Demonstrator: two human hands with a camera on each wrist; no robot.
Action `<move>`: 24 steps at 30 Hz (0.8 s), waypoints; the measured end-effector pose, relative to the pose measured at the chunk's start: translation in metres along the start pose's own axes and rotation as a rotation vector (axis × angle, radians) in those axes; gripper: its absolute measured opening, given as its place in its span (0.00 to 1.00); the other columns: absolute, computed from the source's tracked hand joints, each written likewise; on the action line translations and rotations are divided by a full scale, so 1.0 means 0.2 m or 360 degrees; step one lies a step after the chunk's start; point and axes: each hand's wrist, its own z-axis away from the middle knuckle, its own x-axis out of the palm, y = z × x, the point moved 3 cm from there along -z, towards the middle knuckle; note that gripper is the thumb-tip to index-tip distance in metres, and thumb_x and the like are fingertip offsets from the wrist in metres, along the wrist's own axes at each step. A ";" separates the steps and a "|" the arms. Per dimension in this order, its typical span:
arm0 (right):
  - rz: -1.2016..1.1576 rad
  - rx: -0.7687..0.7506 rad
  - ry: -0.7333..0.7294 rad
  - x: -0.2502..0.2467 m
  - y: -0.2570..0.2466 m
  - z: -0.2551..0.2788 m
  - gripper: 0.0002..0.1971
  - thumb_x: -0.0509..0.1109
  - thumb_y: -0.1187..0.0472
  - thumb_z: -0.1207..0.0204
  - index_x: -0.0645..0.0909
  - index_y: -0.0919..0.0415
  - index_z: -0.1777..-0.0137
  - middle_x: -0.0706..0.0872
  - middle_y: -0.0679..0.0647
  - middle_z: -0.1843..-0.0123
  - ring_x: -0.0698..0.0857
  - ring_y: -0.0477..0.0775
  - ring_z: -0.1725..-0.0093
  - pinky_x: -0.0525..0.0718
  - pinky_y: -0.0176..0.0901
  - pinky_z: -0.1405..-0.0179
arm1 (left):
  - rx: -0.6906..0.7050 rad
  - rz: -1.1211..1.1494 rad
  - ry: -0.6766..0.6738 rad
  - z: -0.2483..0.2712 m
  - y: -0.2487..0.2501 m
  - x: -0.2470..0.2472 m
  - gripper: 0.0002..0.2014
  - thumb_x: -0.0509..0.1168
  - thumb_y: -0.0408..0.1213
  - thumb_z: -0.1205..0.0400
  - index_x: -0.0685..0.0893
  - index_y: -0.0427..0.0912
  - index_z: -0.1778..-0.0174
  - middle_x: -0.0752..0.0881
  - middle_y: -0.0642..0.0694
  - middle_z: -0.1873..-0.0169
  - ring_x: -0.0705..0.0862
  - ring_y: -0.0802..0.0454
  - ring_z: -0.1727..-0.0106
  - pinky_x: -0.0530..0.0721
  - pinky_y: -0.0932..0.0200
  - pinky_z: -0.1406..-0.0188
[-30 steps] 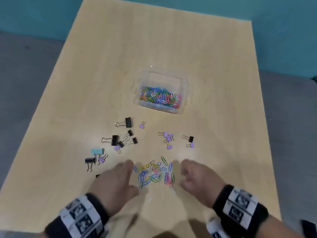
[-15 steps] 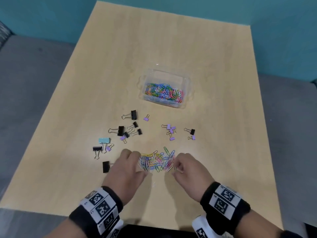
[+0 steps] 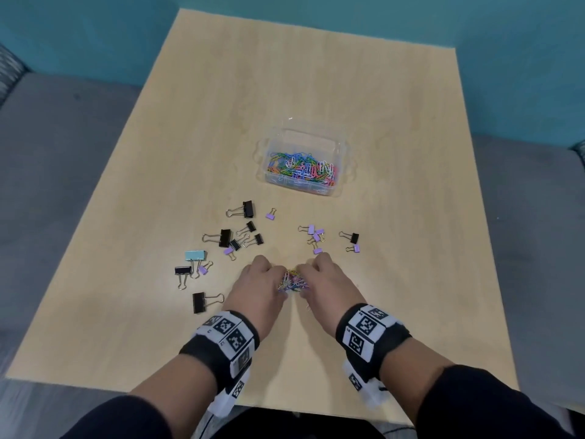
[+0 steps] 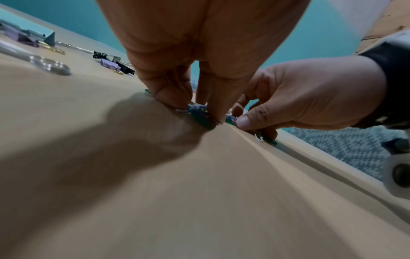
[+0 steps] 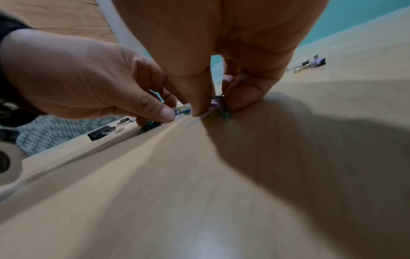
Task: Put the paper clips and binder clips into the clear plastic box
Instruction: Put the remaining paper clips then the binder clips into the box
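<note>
A heap of coloured paper clips (image 3: 292, 281) lies on the wooden table, squeezed between my two hands. My left hand (image 3: 264, 285) curls its fingers round the heap's left side and pinches clips (image 4: 198, 112) against the table. On the other side, my right hand (image 3: 321, 280) pinches more of the clips (image 5: 216, 108). The clear plastic box (image 3: 302, 163) stands farther back, holding many coloured paper clips. Black, purple and light blue binder clips (image 3: 235, 239) lie scattered between the box and my hands.
A black binder clip (image 3: 202, 301) lies just left of my left wrist. More purple and black binder clips (image 3: 329, 238) sit right of centre. The table's near edge (image 3: 285, 410) is close below my forearms. Grey floor surrounds the table.
Both hands have moved together, sweeping the spread paper clips into a tight heap between the fingers. The view has pulled back a little.
</note>
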 end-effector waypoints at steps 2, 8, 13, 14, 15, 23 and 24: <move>0.0089 -0.0045 0.0019 0.01 0.00 -0.01 0.09 0.68 0.68 0.27 0.74 0.57 0.50 0.72 0.55 0.50 0.74 0.57 0.60 0.78 0.50 0.66 | 0.0042 -0.0051 -0.0005 -0.02 0.00 0.00 0.10 0.66 0.37 0.22 0.82 0.45 0.45 0.75 0.46 0.51 0.78 0.45 0.52 0.77 0.54 0.58; 0.0266 -0.0123 0.0056 0.02 -0.01 0.03 0.19 0.72 0.76 0.42 0.71 0.57 0.56 0.72 0.54 0.59 0.64 0.53 0.69 0.61 0.44 0.77 | 0.0158 -0.0164 -0.0021 -0.01 0.00 -0.01 0.06 0.62 0.36 0.18 0.81 0.40 0.50 0.76 0.45 0.53 0.79 0.43 0.57 0.74 0.54 0.64; 0.0277 -0.0086 0.0016 0.02 0.00 0.06 0.23 0.77 0.73 0.42 0.67 0.55 0.58 0.72 0.51 0.62 0.62 0.51 0.71 0.59 0.42 0.77 | 0.0188 -0.0111 0.0037 0.03 -0.03 0.00 0.02 0.66 0.35 0.21 0.83 0.42 0.57 0.78 0.47 0.58 0.81 0.44 0.63 0.79 0.53 0.68; 0.0258 -0.0084 0.0008 0.01 0.01 0.07 0.24 0.77 0.73 0.42 0.66 0.54 0.58 0.71 0.50 0.62 0.62 0.51 0.71 0.59 0.41 0.77 | 0.0187 -0.0098 0.0045 0.03 -0.03 0.00 0.02 0.66 0.35 0.21 0.83 0.42 0.58 0.78 0.47 0.58 0.81 0.44 0.64 0.80 0.51 0.69; 0.0231 -0.0088 0.0005 0.01 0.00 0.07 0.24 0.77 0.73 0.43 0.66 0.53 0.58 0.68 0.49 0.63 0.62 0.51 0.72 0.57 0.40 0.77 | 0.0188 -0.0089 0.0053 0.04 -0.04 0.00 0.02 0.66 0.36 0.21 0.83 0.42 0.57 0.78 0.48 0.59 0.81 0.44 0.64 0.81 0.50 0.69; -0.0156 -0.0022 -0.0126 -0.09 0.03 0.10 0.04 0.59 0.64 0.19 0.74 0.58 0.54 0.71 0.49 0.58 0.68 0.51 0.67 0.65 0.43 0.69 | 0.0182 0.0142 0.0078 0.09 -0.02 -0.08 0.01 0.68 0.37 0.23 0.85 0.46 0.58 0.78 0.52 0.62 0.80 0.51 0.64 0.81 0.53 0.64; -0.0267 0.0016 -0.0124 -0.10 0.03 0.10 0.04 0.59 0.62 0.20 0.74 0.56 0.55 0.72 0.48 0.58 0.71 0.51 0.65 0.68 0.44 0.65 | 0.0151 0.0206 0.0052 0.09 -0.02 -0.09 0.02 0.68 0.39 0.22 0.85 0.47 0.57 0.78 0.53 0.62 0.80 0.53 0.64 0.79 0.55 0.63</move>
